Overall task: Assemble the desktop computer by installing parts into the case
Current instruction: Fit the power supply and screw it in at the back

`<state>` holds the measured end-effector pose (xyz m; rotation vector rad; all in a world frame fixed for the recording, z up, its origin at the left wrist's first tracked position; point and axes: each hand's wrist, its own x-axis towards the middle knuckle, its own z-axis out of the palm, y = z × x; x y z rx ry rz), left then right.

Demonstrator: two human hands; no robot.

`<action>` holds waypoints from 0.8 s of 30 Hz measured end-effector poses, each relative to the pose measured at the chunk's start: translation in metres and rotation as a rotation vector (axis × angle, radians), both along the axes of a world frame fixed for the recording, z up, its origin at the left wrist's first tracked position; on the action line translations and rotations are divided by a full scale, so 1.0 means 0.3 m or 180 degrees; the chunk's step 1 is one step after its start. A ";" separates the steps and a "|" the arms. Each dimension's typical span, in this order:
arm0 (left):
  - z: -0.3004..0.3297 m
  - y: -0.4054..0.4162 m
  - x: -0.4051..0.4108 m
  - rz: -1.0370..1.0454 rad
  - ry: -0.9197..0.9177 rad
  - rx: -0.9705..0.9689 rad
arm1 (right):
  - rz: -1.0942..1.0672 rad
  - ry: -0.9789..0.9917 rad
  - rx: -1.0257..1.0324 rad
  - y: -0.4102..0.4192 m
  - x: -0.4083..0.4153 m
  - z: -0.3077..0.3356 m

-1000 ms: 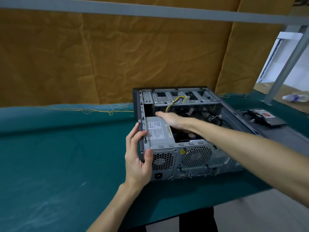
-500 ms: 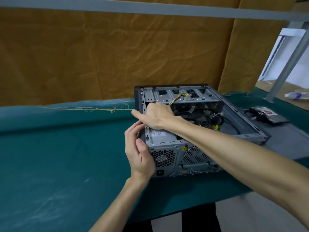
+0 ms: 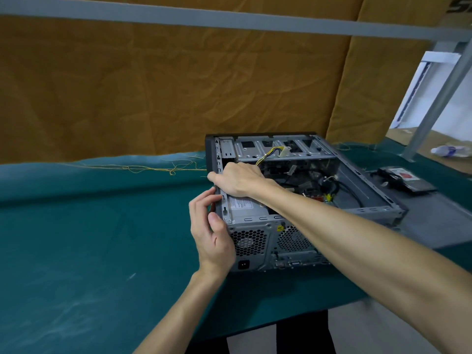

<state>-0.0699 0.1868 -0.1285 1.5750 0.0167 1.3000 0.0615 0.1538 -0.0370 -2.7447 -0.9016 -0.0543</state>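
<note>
Computer case [image 3: 357, 180] is lying on its side on the green table cover [image 3: 89, 238], open side facing up, rear panel facing the camera. Power supply [image 3: 245, 210] is sitting inside the case at the near left corner, its label facing up, its fan grille [image 3: 249, 242] showing through the rear panel.

Left hand [image 3: 210, 236] is reaching up against the case's near left corner, fingers curling round the left edge and thumb pressing on the rear panel, so it is gripping the case. Right hand [image 3: 240, 178] is resting on top of the power supply and the left rim, fingers bent downward and knuckles up; cannot tell whether it is actually holding anything, fingertips are hidden.

Yellow and black cable bundle with a white plug [image 3: 274, 153] is rising behind the right hand toward the drive bays. More wires [image 3: 329, 190] are lying tangled in the case's middle.

Dark flat side panel [image 3: 434, 215] is lying just right of the case. A hard drive [image 3: 401, 178] is resting at its far end. Plastic bottle [image 3: 450, 150] is lying well beyond, far right. Loose yellow thread [image 3: 153, 169] is trailing along the table's back edge. Tan cloth backdrop [image 3: 166, 85] is hanging behind.
</note>
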 end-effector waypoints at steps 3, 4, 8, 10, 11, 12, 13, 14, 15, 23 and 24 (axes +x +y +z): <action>0.006 0.006 -0.012 -0.0101 0.0149 0.0040 | -0.0098 0.0775 0.0204 -0.046 0.036 0.035; 0.001 0.007 -0.021 -0.0131 0.0160 0.0047 | -0.0140 0.1068 0.0305 -0.070 0.054 0.046; -0.016 -0.010 -0.030 -0.0129 0.0123 -0.0007 | -0.0244 0.1887 0.0464 -0.146 0.086 0.021; -0.013 -0.017 -0.021 -0.0070 0.0112 -0.0052 | -0.0345 0.1851 0.0540 -0.147 0.074 0.011; -0.014 -0.016 -0.018 -0.0073 0.0078 -0.0078 | -0.0415 0.1820 0.0565 -0.145 0.067 0.011; -0.015 -0.014 -0.017 -0.0080 0.0029 -0.0086 | -0.0458 0.1801 0.0565 -0.146 0.068 0.013; -0.016 -0.012 -0.016 -0.0063 -0.0014 -0.0066 | -0.0463 0.1808 0.0506 -0.147 0.066 0.020; -0.020 -0.007 -0.015 -0.0027 -0.0025 -0.0045 | -0.0434 0.1838 0.0428 -0.145 0.066 0.025; -0.022 -0.005 -0.016 0.0008 -0.0015 -0.0025 | -0.0419 0.1884 0.0378 -0.143 0.060 0.028; 0.097 0.011 -0.089 -0.0217 0.0107 0.0109 | -0.0450 0.1078 0.1186 -0.219 -0.002 -0.002; 0.143 0.024 -0.094 -0.0381 0.0135 0.0253 | -0.0365 0.0565 0.1238 -0.249 -0.003 0.008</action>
